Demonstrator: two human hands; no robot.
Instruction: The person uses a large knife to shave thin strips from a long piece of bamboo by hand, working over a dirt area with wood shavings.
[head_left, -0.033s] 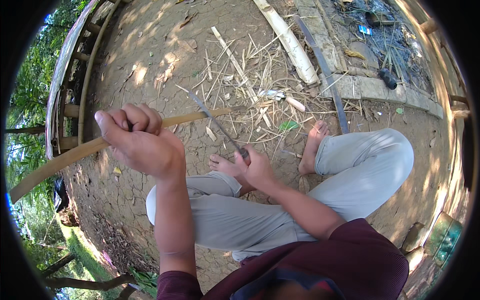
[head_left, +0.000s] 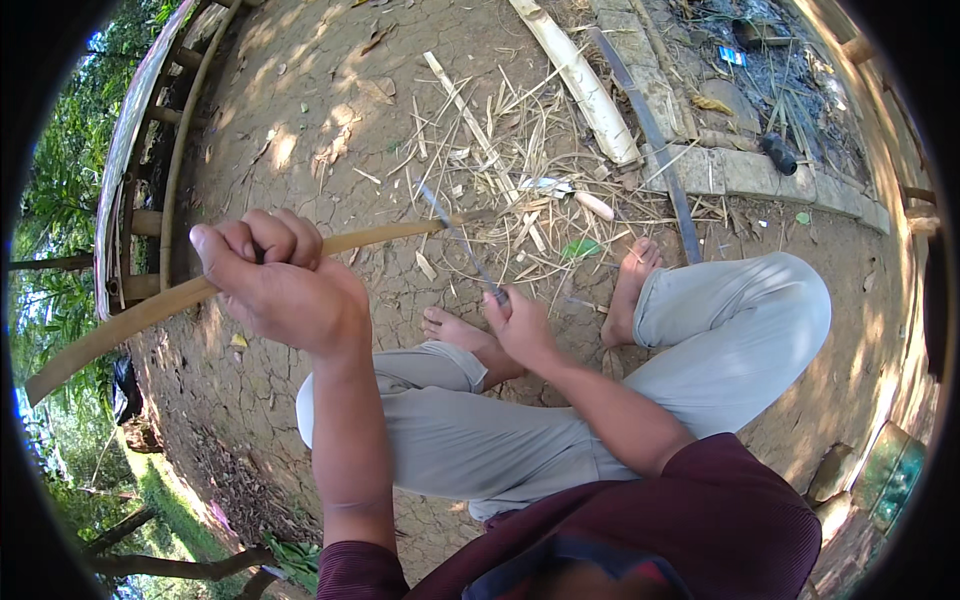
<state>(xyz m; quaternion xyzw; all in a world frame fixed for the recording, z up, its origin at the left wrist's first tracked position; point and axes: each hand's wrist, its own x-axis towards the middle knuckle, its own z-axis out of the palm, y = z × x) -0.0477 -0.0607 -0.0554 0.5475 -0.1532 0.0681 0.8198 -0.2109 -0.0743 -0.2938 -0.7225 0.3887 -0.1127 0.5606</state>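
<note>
My left hand [head_left: 285, 285] is raised and closed round a long, flat, yellowish-brown strip of bamboo or wood [head_left: 375, 238]. The strip slopes from the far left rim to a tip over the shavings. In my right hand [head_left: 522, 328] is the dark handle of a slim knife [head_left: 461, 238], its fingers wrapped round it. The blade, somewhat blurred, crosses the strip near its far end and points up and left. Curled pale shavings [head_left: 530, 130] litter the ground beyond both hands.
Beyond my right foot [head_left: 632, 290] lies a long dark blade [head_left: 655, 140] beside a pale peeled pole [head_left: 580, 85]. Another knife with a light handle [head_left: 594, 206] rests among the shavings. A brick border [head_left: 750, 172] edges an ashy patch on the right. A bamboo rail [head_left: 180, 140] runs along the left.
The knife has slid right along the strip toward its far end, and my right hand has shifted slightly right. My left hand stays in place on the strip.
</note>
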